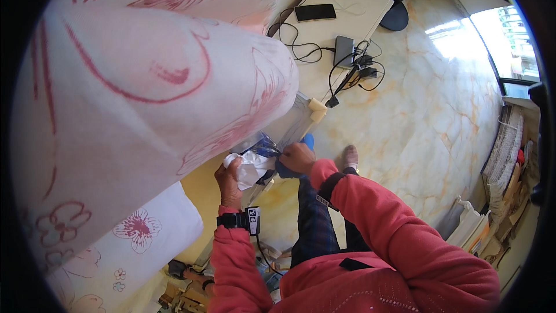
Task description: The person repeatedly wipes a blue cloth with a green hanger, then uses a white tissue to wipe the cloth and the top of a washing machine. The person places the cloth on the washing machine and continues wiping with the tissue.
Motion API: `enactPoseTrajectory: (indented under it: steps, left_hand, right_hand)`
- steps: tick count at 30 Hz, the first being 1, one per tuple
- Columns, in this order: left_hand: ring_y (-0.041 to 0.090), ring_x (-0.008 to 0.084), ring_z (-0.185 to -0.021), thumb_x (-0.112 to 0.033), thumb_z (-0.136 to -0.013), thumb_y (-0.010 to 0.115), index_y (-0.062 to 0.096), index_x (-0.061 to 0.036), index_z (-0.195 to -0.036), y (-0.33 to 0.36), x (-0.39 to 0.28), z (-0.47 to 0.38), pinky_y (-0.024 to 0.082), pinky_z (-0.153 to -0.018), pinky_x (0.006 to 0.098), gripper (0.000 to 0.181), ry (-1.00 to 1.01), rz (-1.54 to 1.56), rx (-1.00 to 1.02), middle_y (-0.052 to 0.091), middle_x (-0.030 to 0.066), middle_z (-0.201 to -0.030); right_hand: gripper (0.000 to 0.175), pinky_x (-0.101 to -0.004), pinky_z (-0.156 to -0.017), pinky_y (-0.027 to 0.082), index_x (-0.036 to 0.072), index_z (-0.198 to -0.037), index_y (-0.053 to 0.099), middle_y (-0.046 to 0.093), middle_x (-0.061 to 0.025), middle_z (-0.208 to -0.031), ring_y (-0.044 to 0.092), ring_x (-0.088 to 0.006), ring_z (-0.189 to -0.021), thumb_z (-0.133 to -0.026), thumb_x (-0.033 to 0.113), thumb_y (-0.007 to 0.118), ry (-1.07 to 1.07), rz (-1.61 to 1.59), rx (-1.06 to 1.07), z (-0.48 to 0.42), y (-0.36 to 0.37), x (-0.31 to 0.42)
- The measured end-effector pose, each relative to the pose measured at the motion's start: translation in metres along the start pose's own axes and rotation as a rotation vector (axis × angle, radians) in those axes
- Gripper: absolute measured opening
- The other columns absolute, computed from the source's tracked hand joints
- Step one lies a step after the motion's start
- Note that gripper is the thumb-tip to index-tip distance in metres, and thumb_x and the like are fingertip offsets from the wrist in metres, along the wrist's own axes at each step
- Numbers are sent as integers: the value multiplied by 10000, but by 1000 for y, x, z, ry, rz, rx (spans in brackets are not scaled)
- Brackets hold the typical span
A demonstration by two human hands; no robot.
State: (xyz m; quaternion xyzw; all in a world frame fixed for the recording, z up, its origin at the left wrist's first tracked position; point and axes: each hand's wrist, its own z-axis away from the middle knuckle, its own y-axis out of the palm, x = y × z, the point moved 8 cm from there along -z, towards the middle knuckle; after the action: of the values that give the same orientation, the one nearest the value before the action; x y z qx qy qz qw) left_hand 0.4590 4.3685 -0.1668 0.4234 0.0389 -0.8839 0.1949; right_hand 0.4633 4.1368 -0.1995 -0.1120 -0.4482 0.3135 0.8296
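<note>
My left hand [229, 182] pinches a crumpled white sheet [249, 168], thin like paper or plastic film; which of the two I cannot tell. Close to its right, my right hand [297, 158] is closed on a blue plastic wrapper [266, 145], shiny and partly see-through. Part of the wrapper lies behind the white sheet and inside my fist. Both hands are low, just beyond the edge of a large quilt [173, 78] with a pink flower print.
A pale cabinet top [312, 69] carries a black-screened phone [315, 12], a grey box [344, 52] and tangled cables [347, 80]. A cream corner guard [317, 110] covers a nearby corner. A black fan base [394, 16] stands on the marbled floor [417, 108]. Folded items [504, 143] lean at the right.
</note>
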Motion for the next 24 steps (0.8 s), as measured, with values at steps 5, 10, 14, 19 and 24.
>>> enactPoseTrajectory:
  steps: [5, 10, 14, 19, 24]
  left_hand:
    - [644, 212, -706, -151, -759, 738, 692, -80, -987, 26, -12, 13, 505, -633, 338, 244, 422, -928, 201, 675, 53, -833]
    - [633, 335, -759, -96, -699, 694, 670, -122, -973, 69, 9, 17, 491, -610, 430, 277, 725, -1416, 308, 641, 92, -846]
    - [632, 328, -722, -76, -713, 652, 678, -140, -849, 79, 15, 19, 477, -569, 429, 152, 757, -1351, 323, 650, 92, -810]
    - [649, 213, -709, -120, -803, 677, 694, -97, -885, 2, 17, 9, 496, -595, 370, 86, 60, -509, 19, 677, 5, -811]
    - [626, 152, -872, -174, -866, 679, 626, -71, -1049, -36, 13, 16, 528, -728, 332, 216, -76, 477, 143, 646, 31, -979]
  right_hand:
    - [258, -416, -674, 531, 69, -788, 717, 660, -177, -747, 654, -358, -711, -742, 298, 606, 1, -16, 30, -5, 4, 4]
    - [261, -423, -653, 522, 86, -786, 720, 661, -156, -731, 653, -351, -702, -741, 315, 605, -21, 11, 26, -4, 10, 0]
    - [253, -430, -654, 525, 69, -772, 714, 654, -185, -733, 650, -371, -713, -726, 296, 613, 15, 14, -5, -5, 12, -5]
    - [261, -442, -673, 529, 43, -764, 703, 649, -205, -746, 646, -392, -734, -719, 276, 596, 36, 70, 21, -11, 6, -7]
    - [262, -457, -677, 527, 24, -760, 700, 647, -212, -747, 647, -396, -744, -715, 254, 584, -8, 135, 45, -10, 13, 8]
